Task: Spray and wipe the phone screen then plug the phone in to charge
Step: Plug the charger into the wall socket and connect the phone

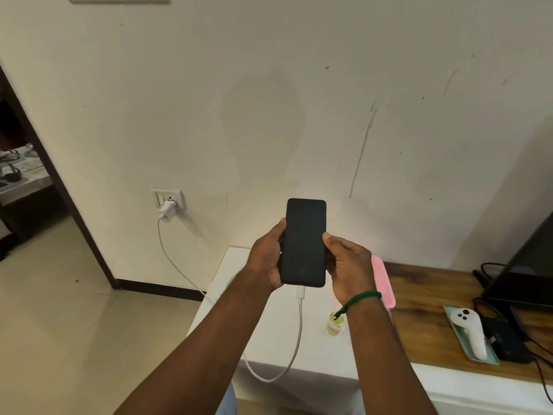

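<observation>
Cream scuffed wall [269, 85] backs a white surface [269, 339], above which both hands hold a black rectangular phone [303, 244] upright, its dark screen facing the camera. The left hand [266, 259] wraps its left edge, and the right hand [348, 265] pinches its right edge with curled thumb and fingers. A white charging cable [299, 324] meets the phone's bottom edge, loops down and runs to a white adapter [167, 208] in the wall socket. A small yellow bottle [335, 323] stands on the surface under the right wrist.
</observation>
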